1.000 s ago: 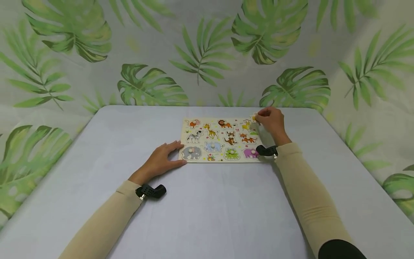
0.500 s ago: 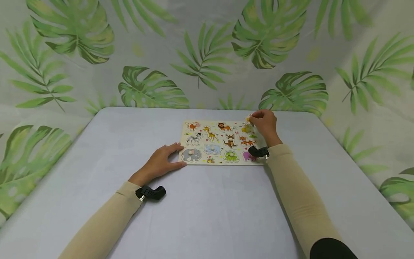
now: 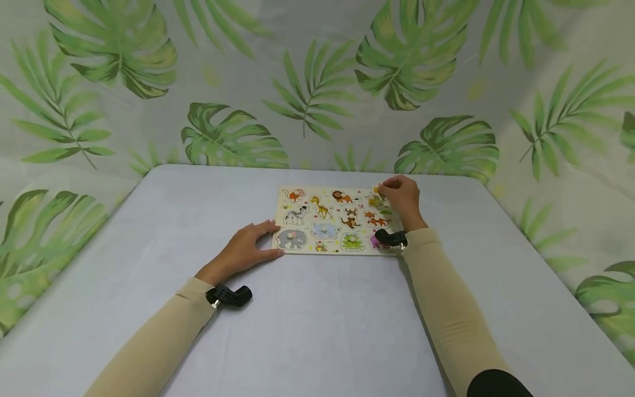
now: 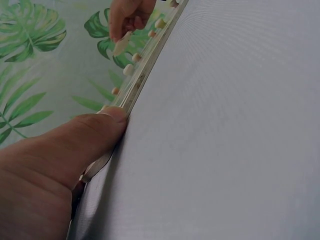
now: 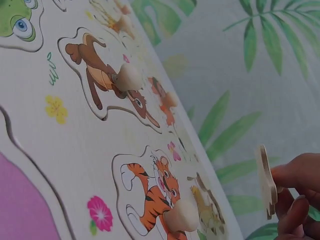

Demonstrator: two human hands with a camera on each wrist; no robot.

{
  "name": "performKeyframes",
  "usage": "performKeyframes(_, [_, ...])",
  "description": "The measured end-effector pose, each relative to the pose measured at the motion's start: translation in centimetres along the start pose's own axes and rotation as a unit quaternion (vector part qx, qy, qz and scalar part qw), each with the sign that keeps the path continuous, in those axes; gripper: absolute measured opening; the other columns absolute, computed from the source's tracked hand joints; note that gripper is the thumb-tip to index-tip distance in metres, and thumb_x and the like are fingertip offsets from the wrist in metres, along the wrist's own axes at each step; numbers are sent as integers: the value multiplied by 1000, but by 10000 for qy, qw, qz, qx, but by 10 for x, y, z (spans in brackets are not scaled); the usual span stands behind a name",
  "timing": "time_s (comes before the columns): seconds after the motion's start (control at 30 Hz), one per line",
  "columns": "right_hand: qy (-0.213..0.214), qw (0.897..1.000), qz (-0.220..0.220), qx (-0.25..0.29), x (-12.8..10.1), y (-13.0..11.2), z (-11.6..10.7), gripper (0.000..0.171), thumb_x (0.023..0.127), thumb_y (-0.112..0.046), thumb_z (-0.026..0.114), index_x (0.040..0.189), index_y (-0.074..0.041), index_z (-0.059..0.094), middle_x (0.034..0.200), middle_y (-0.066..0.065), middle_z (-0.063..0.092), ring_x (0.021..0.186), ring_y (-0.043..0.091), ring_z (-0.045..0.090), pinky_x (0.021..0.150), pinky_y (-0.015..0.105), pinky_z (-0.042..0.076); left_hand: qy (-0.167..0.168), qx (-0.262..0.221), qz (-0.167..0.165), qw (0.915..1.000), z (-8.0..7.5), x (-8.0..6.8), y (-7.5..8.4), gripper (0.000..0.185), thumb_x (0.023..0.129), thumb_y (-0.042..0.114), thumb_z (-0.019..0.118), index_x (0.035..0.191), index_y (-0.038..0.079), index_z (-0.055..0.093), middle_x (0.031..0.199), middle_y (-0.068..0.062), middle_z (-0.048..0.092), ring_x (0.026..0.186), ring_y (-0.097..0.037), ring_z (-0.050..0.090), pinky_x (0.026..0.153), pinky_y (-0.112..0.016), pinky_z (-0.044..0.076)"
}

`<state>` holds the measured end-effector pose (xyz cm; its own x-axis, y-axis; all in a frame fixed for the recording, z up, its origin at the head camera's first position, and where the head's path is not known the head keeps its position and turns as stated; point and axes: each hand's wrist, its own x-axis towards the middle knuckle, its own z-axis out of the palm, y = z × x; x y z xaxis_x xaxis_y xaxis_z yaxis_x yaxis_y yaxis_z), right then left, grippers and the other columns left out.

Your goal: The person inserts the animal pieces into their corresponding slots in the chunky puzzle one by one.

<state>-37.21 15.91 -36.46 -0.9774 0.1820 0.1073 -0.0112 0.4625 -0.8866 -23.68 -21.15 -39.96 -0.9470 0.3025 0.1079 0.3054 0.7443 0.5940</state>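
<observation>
A wooden animal puzzle board [image 3: 338,220] with knobbed pieces lies on the grey table. My left hand [image 3: 245,246] rests flat on the table, thumb [image 4: 92,135] pressed against the board's near-left edge [image 4: 135,92]. My right hand [image 3: 403,196] hovers over the board's far right corner and pinches a small flat wooden piece [image 5: 266,180] on edge above the board. In the right wrist view the tiger piece [image 5: 159,195] and monkey piece [image 5: 107,75] sit in their slots. In the left wrist view the right hand's fingers [image 4: 127,17] hold that piece [image 4: 121,44] over the far edge.
The grey table [image 3: 317,320] runs wide around the board, with bare surface on every side. A leaf-print cloth [image 3: 307,82] backs the table and hangs along both sides. Black wrist cameras [image 3: 229,295] sit on both beige sleeves.
My right hand has drifted left and nearer, from beyond the board's far right corner to above it, still pinching the piece. The left hand has stayed put.
</observation>
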Motion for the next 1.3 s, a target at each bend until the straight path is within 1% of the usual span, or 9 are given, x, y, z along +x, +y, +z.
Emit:
performKeyframes(0.27, [-118,9998,145,52,-2,13,9,24,88,-24,72,102,-7,64,103,11,63,93,27,60,77,39,50,-37,50,-32,10000,1,-5,-6,68,83,47,73,139,14,53,150,-11,40,139,-40,30,114,-56,22])
performKeyframes(0.53, [-345,9993,53,-91,-1,24,19,23,88,-23,71,103,-6,63,103,12,63,89,26,61,71,36,52,-20,-5,1,10000,1,-7,-10,69,82,48,73,139,15,52,151,-11,39,139,-43,29,114,-58,22])
performKeyframes(0.8, [-417,9991,46,-65,-1,29,23,21,87,-21,72,100,-6,64,101,12,62,87,26,60,72,38,53,-21,22,28,10000,1,-7,-10,68,83,46,73,138,13,53,150,-12,40,139,-39,32,115,-56,21])
performKeyframes(1.0, [-364,9990,-141,-234,4,34,21,19,88,-21,71,99,-7,64,100,12,64,86,26,61,75,39,53,-4,20,79,10000,2,-3,-8,68,82,48,73,139,15,53,150,-11,40,139,-37,33,115,-54,22])
performKeyframes(1.1, [-319,9985,-266,-361,6,33,18,19,88,-20,71,98,-6,63,98,13,64,85,26,61,73,39,53,-22,31,89,10000,2,-1,-7,69,82,50,72,139,16,52,151,-10,39,139,-36,32,116,-53,21])
performKeyframes(1.3, [-276,9973,-417,-545,10,30,14,18,88,-20,72,96,-7,63,92,12,63,81,26,59,69,38,51,-18,92,87,9999,2,5,-4,69,83,49,72,140,15,52,150,-9,40,140,-31,33,117,-49,19])
